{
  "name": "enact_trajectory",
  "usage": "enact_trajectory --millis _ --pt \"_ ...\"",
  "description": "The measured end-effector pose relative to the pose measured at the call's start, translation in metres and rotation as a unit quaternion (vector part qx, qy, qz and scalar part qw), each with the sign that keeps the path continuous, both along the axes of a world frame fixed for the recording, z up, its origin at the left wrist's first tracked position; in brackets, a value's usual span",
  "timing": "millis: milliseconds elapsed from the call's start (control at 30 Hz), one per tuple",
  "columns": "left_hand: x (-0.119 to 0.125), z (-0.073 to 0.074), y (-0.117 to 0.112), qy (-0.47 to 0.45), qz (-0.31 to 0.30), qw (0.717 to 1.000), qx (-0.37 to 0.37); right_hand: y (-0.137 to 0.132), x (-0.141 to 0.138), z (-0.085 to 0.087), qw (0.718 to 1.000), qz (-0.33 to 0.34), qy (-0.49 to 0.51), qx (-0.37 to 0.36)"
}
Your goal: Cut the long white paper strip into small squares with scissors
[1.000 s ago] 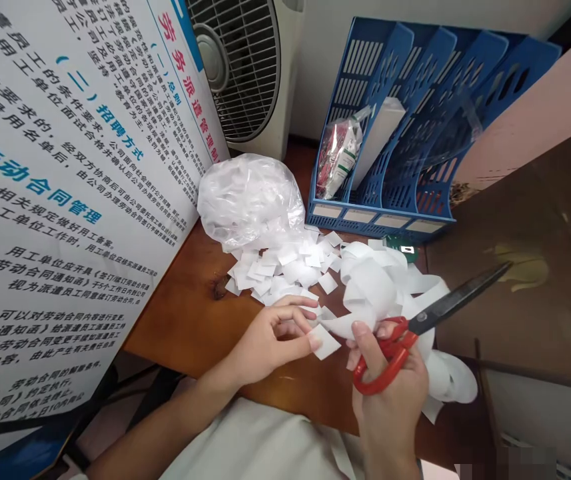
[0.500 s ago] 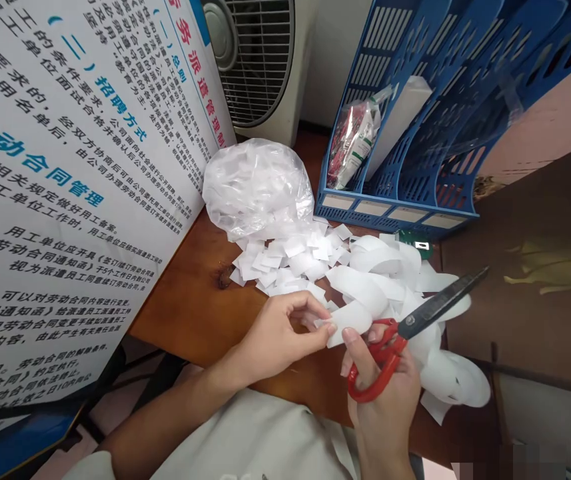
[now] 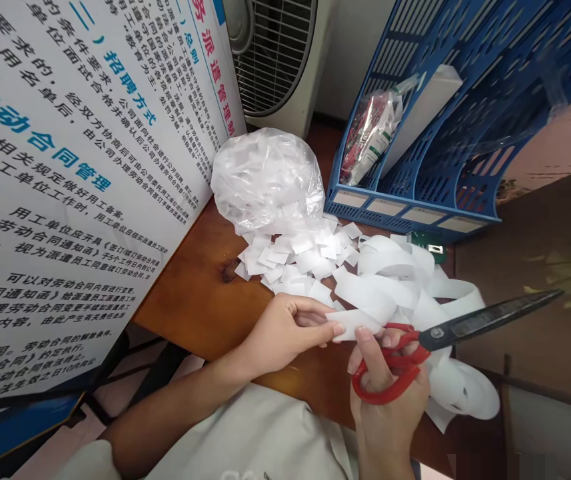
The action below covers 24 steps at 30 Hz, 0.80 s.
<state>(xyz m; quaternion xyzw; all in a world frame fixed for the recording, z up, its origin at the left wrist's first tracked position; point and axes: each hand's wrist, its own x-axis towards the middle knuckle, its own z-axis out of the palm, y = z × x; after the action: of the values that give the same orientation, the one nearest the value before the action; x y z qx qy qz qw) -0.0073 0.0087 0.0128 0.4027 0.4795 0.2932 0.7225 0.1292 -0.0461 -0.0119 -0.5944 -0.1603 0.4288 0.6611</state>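
Note:
Between the thumb and fingers of my left hand is the end of a white strip, a thin ribbon that looks like paper or fabric. My right hand has its fingers through the red handles of a pair of scissors. The dark blades look closed and point right, away from the strip. My right thumb tip touches or nearly touches the strip's lower edge. Loops of the same ribbon pile up behind the scissors, and small cut white squares lie heaped beyond my left hand.
A clear plastic bag full of white pieces sits at the back of the wooden table. Behind the ribbon stands a blue file rack. A printed board rises at left, with a fan behind.
The scissors have swung so their blades reach farther right and look larger. The whole view has shifted, moving the background slightly rightward. My left hand keeps its pinch on the strip.

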Motion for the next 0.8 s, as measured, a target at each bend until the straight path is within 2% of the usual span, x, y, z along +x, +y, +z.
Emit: enact_trajectory --millis 167,433,633,800 --pt "-0.002 0.002 0.003 -0.009 -0.012 1.000 -0.012 0.000 0.001 -0.002 1.000 0.013 -0.028 0.001" --pt "-0.007 -0.005 0.006 -0.046 -0.045 0.997 -0.041 -0.001 0.004 -0.009 0.995 0.016 -0.097 -0.001" --pt "-0.008 -0.004 0.010 -0.049 -0.057 0.996 -0.047 0.003 0.004 -0.004 0.986 0.018 -0.167 -0.009" --pt "-0.016 -0.006 0.009 0.005 -0.040 0.999 -0.016 0.006 0.012 -0.002 0.990 0.050 -0.128 -0.023"
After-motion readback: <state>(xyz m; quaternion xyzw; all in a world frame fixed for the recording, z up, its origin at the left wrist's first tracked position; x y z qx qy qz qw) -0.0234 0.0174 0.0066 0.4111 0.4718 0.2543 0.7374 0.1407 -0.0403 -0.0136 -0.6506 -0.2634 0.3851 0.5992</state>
